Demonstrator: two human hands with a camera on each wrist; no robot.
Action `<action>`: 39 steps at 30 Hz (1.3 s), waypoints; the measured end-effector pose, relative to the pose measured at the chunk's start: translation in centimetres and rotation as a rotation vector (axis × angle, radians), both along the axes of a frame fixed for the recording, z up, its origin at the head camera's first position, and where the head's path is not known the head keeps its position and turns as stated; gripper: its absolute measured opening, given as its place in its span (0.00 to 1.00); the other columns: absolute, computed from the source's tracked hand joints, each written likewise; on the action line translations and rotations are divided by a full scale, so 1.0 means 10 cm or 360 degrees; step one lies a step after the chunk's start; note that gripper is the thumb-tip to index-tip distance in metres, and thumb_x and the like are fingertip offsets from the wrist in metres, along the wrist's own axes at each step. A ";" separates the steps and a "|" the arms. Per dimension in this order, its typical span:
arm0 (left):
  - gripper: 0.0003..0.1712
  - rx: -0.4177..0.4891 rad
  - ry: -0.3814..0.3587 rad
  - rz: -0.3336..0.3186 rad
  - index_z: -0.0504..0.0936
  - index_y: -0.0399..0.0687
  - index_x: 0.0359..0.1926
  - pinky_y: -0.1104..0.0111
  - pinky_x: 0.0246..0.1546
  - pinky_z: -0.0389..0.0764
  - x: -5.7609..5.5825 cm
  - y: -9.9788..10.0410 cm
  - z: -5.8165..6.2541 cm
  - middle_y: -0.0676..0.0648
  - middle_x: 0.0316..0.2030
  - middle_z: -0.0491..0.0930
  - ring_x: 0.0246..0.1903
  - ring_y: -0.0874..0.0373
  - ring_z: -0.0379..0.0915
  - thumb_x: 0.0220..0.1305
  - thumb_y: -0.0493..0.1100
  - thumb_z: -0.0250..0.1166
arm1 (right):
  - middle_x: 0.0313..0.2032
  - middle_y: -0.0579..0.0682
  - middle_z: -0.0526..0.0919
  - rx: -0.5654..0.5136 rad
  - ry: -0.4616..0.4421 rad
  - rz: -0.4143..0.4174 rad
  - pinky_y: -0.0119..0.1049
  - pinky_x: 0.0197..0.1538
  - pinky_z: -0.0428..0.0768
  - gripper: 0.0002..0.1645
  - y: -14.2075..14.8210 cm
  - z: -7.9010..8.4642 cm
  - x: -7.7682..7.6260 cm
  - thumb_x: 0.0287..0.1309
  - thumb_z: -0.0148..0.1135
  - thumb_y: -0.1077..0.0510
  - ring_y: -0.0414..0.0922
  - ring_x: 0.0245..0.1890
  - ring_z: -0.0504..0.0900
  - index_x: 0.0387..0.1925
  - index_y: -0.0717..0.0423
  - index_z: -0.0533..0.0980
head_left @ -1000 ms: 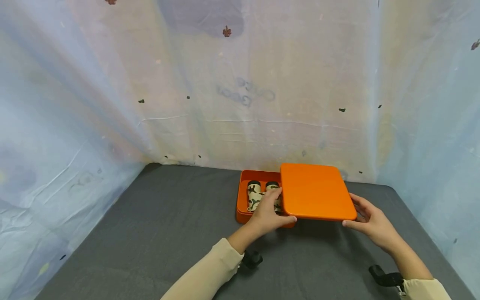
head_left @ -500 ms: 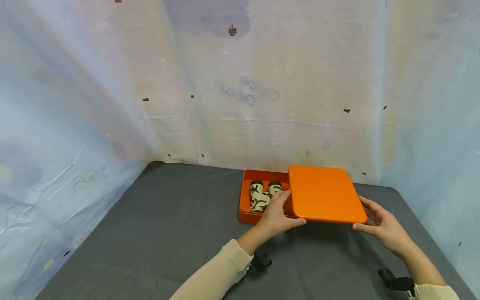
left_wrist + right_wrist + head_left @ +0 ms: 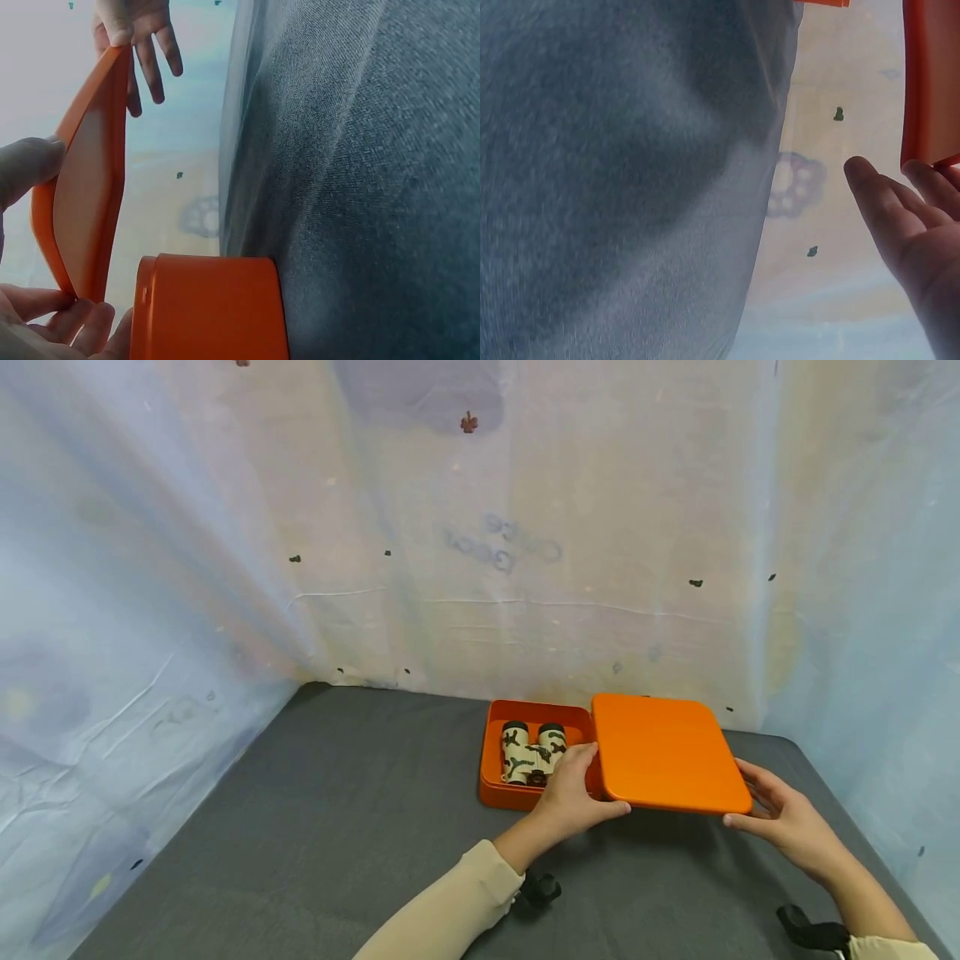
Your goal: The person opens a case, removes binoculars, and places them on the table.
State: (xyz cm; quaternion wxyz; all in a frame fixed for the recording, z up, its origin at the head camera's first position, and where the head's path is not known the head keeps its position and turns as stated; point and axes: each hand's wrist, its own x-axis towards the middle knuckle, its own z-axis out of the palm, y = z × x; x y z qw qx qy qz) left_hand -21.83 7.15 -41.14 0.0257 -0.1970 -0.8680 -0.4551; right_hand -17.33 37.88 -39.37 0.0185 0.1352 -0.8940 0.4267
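Note:
An orange lid (image 3: 671,756) is held up between both hands, just right of an orange box (image 3: 498,797). My left hand (image 3: 564,800) grips the lid's left side, thumb at the near edge; in the left wrist view, its fingertips (image 3: 94,326) touch the lid's rim. At the right side, my right hand (image 3: 797,828) holds the lid by its corner. Its thumb lies on the near edge, and some fingers (image 3: 874,191) stretch out past the rim. Camouflage-patterned binoculars (image 3: 517,756) lie inside the box, partly behind the left hand.
A grey cloth-covered table (image 3: 337,810) bears the box near its back edge. A pale patterned curtain (image 3: 480,635) hangs behind the table and along both sides. Black straps (image 3: 542,889) are seen at both wrists.
Both hands have carried the lid rightward, off the part of the box it covered. More of the box and binoculars now shows. The view has shifted slightly.

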 end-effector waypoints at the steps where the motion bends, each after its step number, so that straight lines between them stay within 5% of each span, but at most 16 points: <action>1: 0.52 -0.0004 -0.0007 0.0004 0.63 0.51 0.71 0.57 0.64 0.69 0.00 0.01 0.01 0.51 0.68 0.64 0.64 0.55 0.63 0.46 0.57 0.77 | 0.63 0.29 0.59 0.0001 0.0003 0.0007 0.16 0.45 0.75 0.48 0.01 0.00 0.00 0.60 0.64 0.62 0.08 0.52 0.59 0.74 0.62 0.48; 9: 0.52 0.0014 -0.0021 0.0019 0.62 0.55 0.71 0.62 0.62 0.72 0.06 0.14 0.06 0.55 0.68 0.63 0.65 0.58 0.61 0.47 0.57 0.76 | 0.57 0.16 0.57 0.0043 0.0004 0.0039 0.12 0.45 0.72 0.47 0.16 0.01 -0.01 0.61 0.63 0.61 0.07 0.52 0.60 0.74 0.62 0.48; 19: 0.49 0.0112 0.0025 0.0035 0.66 0.56 0.69 0.68 0.59 0.72 0.14 0.36 0.04 0.57 0.63 0.67 0.60 0.62 0.63 0.45 0.53 0.78 | 0.56 0.14 0.57 0.0091 -0.0059 0.0021 0.12 0.43 0.71 0.47 0.37 -0.02 0.01 0.63 0.61 0.62 0.06 0.50 0.58 0.75 0.60 0.46; 28: 0.52 0.0268 -0.0132 0.0038 0.64 0.51 0.70 0.81 0.47 0.75 0.22 0.55 -0.01 0.55 0.63 0.66 0.52 0.67 0.68 0.45 0.48 0.79 | 0.56 0.18 0.55 0.0217 -0.0153 -0.0123 0.20 0.40 0.77 0.51 0.50 -0.12 0.08 0.63 0.62 0.57 0.06 0.44 0.55 0.76 0.59 0.42; 35: 0.51 0.0204 -0.0126 0.0082 0.65 0.52 0.69 0.81 0.46 0.75 0.25 0.60 -0.05 0.56 0.63 0.67 0.52 0.68 0.67 0.43 0.50 0.79 | 0.59 0.21 0.55 0.0250 -0.0169 -0.0148 0.21 0.41 0.78 0.53 0.56 -0.17 0.09 0.62 0.63 0.54 0.08 0.49 0.57 0.76 0.58 0.41; 39: 0.50 0.0253 -0.0179 0.0067 0.67 0.52 0.68 0.81 0.45 0.75 0.25 0.63 -0.09 0.57 0.61 0.68 0.50 0.68 0.67 0.43 0.50 0.80 | 0.55 0.16 0.54 0.0254 -0.0153 -0.0151 0.20 0.40 0.77 0.52 0.60 -0.19 0.11 0.62 0.63 0.56 0.05 0.43 0.53 0.76 0.60 0.42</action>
